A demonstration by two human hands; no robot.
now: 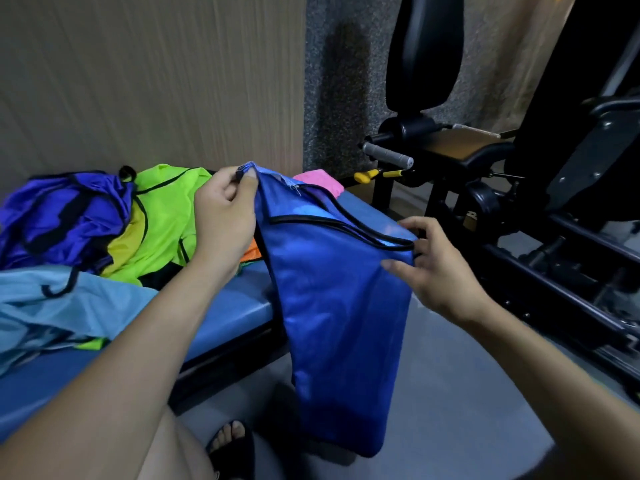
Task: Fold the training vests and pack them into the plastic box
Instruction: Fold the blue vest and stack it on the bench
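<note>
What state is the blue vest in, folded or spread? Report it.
Partly folded, not laid flat. The blue vest hangs doubled lengthwise, the left hand pinching its top corner and the right hand at its other edge.

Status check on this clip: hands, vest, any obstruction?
Left hand pinching blue vest at top corner. Right hand fingers at its other edge. Vest hanging unfolded. Box not in view.

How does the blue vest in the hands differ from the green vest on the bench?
1. The blue vest is held up off the bench, hanging down toward the floor; the green vest lies on the bench.
2. The blue vest hangs long and fairly smooth, pinched by the left hand and right hand; the green vest is crumpled in a pile, untouched.
Both are shiny with black trim.
</note>
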